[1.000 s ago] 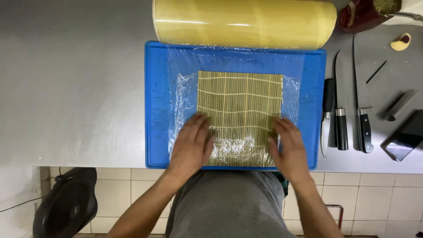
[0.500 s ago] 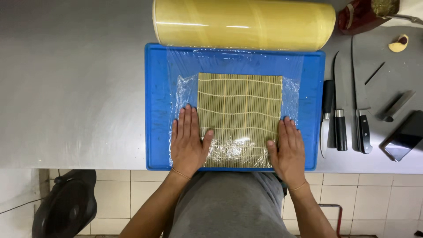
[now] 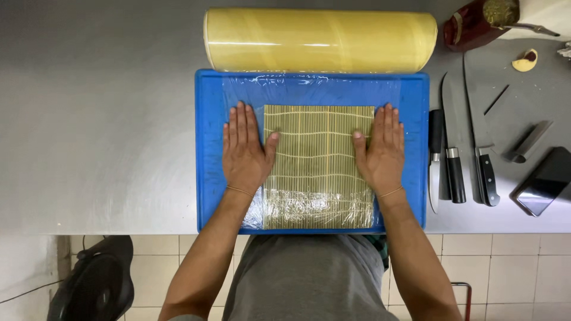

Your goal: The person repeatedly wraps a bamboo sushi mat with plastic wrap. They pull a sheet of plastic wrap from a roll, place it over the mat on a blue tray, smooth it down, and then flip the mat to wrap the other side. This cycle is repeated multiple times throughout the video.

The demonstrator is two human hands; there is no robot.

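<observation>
A bamboo rolling mat point(image 3: 318, 160) lies on clear plastic film point(image 3: 309, 92) spread over a blue cutting board point(image 3: 208, 148). My left hand point(image 3: 244, 148) lies flat, palm down, on the film at the mat's left edge, thumb on the mat. On the mat's right edge rests my right hand point(image 3: 380, 148), also flat, its thumb on the mat. Film is folded over the mat's near end. A big yellowish roll of film point(image 3: 321, 40) lies just behind the board.
Three knives point(image 3: 455, 154) lie side by side on the steel counter right of the board. A dark phone point(image 3: 544, 181), a metal piece point(image 3: 531, 141) and a red container point(image 3: 476, 24) sit at the right. A black bin point(image 3: 95, 285) stands on the floor, lower left.
Both hands slid away from me along the mat's two sides, from its near end to its middle, fingers flat on the film.
</observation>
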